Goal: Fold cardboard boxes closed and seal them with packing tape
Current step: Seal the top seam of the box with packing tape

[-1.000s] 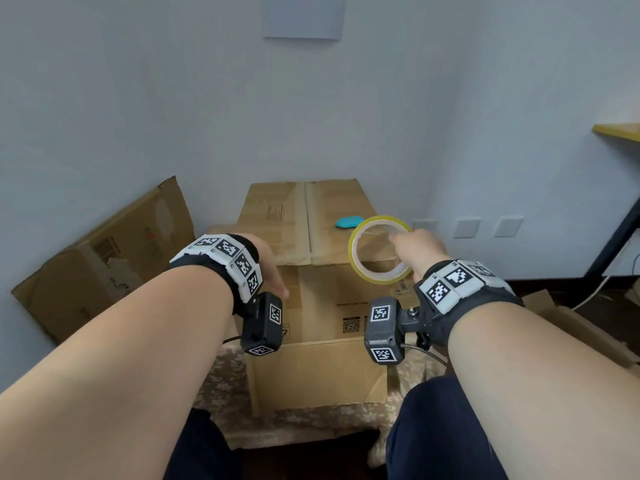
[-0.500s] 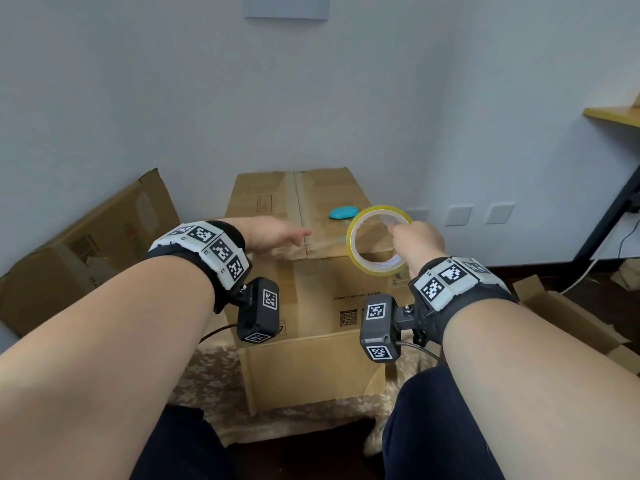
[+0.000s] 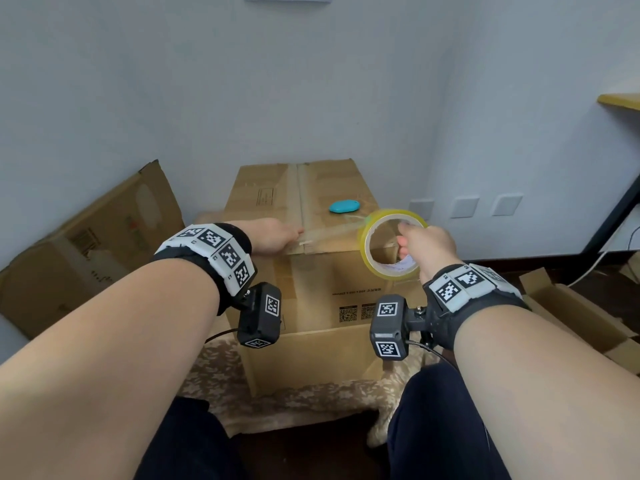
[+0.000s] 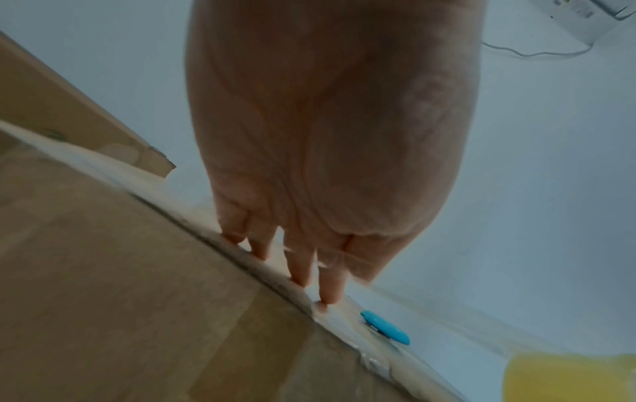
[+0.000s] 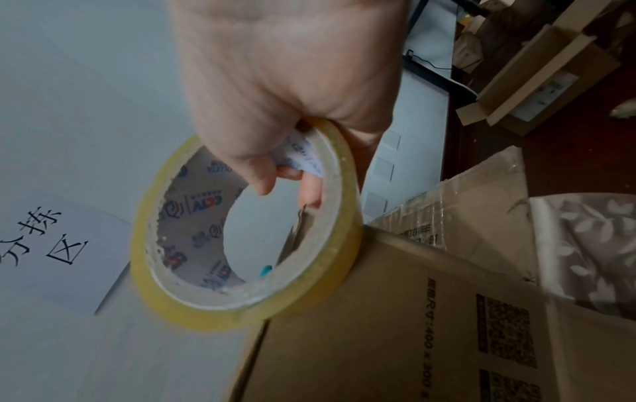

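A brown cardboard box (image 3: 311,296) stands in front of me with its top flaps folded shut. My left hand (image 3: 289,235) lies flat on the near end of the centre seam. Its straight fingers (image 4: 301,268) press the end of a clear tape strip (image 3: 332,231) onto the top. The strip stretches right to a yellowish tape roll (image 3: 393,249). My right hand (image 3: 424,242) grips that roll (image 5: 247,239) beside the box's right top corner, fingers hooked through the core. A small blue object (image 3: 344,206) lies on the right flap.
A flattened carton (image 3: 86,244) leans on the wall at left. An open small box (image 3: 581,317) lies on the dark floor at right. The main box sits on a patterned cloth (image 3: 221,386). A dark desk leg (image 3: 613,216) and wall sockets (image 3: 464,206) are behind right.
My left hand has moved from the box's front edge up onto the seam and now presses the tape end. The roll has shifted a little right, drawing out a strip.
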